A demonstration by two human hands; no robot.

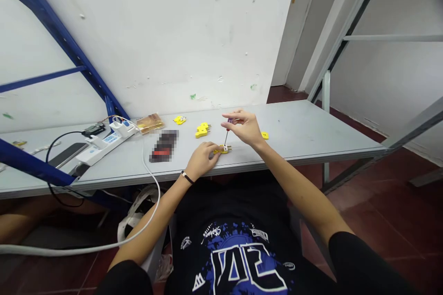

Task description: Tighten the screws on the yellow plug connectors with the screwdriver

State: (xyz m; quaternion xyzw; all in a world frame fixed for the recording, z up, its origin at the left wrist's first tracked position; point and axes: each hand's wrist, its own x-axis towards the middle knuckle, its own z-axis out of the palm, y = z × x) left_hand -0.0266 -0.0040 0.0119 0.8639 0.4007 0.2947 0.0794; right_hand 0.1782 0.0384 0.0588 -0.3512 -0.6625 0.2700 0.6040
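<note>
A small yellow connector [223, 149] lies near the front edge of the grey table [304, 133]. My left hand [201, 159] is closed on it and pins it to the table. My right hand [244, 126] pinches the purple handle of a small screwdriver [227, 131], held upright with its tip down on the connector. More yellow connectors lie close by: a pair [202, 129] just behind, one [179, 120] further back, and one [265, 135] partly hidden by my right wrist.
A white power strip [107, 139] with plugs and a white cable [147, 161] sits at the left, beside a dark phone [67, 153]. A blurred dark object [164, 145] and a clear packet [149, 122] lie mid-table. Blue shelf struts [31, 164] stand left, a grey frame [325, 92] right.
</note>
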